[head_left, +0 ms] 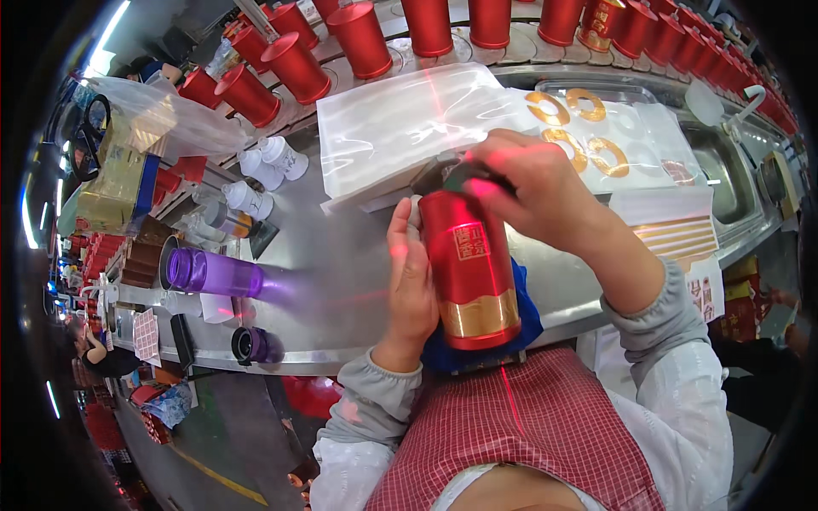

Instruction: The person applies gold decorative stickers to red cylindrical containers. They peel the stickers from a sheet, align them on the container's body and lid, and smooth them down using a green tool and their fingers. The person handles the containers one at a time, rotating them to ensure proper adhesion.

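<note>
I hold a red cylindrical bottle [470, 271] with a gold band near its base, tilted over the steel counter's front edge. My left hand [411, 285] wraps the bottle's left side. My right hand [530, 189] covers its dark top end, fingers closed around the cap. A red laser line runs across both hands and the bottle. A blue cloth [527, 308] lies under the bottle's base.
A stack of clear plastic sheets [409, 128] lies behind the bottle. Gold ring labels [579, 128] sit on a white sheet at the right. Several red bottles [358, 38] ride a conveyor at the back. A purple bottle [213, 272] and white caps [264, 166] lie left.
</note>
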{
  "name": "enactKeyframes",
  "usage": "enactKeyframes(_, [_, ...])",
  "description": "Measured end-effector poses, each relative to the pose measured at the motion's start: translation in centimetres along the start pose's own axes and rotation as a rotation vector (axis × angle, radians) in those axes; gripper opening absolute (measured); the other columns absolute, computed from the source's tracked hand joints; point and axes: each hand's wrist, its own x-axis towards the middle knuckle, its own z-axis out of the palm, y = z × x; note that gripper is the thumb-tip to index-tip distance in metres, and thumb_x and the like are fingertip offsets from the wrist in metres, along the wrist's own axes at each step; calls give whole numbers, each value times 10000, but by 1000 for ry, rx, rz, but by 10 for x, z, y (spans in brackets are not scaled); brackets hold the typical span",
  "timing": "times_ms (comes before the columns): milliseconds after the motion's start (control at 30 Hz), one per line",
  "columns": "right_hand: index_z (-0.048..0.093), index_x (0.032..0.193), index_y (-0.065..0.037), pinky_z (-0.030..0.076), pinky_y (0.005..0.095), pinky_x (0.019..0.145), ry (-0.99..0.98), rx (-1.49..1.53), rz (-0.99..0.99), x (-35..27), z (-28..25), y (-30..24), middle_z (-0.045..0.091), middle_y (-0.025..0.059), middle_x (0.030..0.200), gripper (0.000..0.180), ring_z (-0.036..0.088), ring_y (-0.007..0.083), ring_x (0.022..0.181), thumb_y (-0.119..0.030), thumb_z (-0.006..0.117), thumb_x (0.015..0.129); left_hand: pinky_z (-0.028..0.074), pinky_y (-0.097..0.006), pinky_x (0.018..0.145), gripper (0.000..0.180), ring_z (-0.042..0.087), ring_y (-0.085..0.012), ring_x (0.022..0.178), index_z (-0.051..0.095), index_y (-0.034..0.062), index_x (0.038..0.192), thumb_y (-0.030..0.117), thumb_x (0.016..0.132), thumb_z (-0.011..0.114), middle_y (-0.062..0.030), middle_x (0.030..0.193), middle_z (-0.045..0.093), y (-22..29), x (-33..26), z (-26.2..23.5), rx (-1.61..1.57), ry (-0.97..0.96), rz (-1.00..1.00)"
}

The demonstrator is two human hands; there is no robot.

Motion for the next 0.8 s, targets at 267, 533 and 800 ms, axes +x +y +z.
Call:
enactKeyframes(267, [634, 860, -97, 421, 379, 772, 65, -305, -235, -36, -6, -8, 577, 56, 776, 203, 586, 230, 849, -165, 736, 699, 263, -452, 1126, 677, 325, -295, 1371, 166, 17, 1481, 463, 1006, 348, -161, 1440, 393, -7, -10, -1, 432, 56, 250])
enactKeyframes(533, [635, 920, -23, 471, 352, 640, 118, 246, 117, -85, -18, -4, 596, 119, 784, 186, 598, 278, 712, -156, 697, 806, 138, -497, 1153, 671, 360, -324, 1337, 632, 67, 1218, 597, 959, 314, -119, 1299, 565, 36, 32, -26, 1477, -465, 574])
enactKeyframes(800, [671, 785, -40, 484, 458, 675, -248, -243, 75, 13, 16, -18, 671, 130, 759, 187, 660, 325, 750, -201, 659, 691, 340, -431, 1061, 658, 403, -335, 1312, 338, -52, 1409, 466, 1022, 218, -234, 1437, 383, -10, 11, -44, 1291, 49, 564])
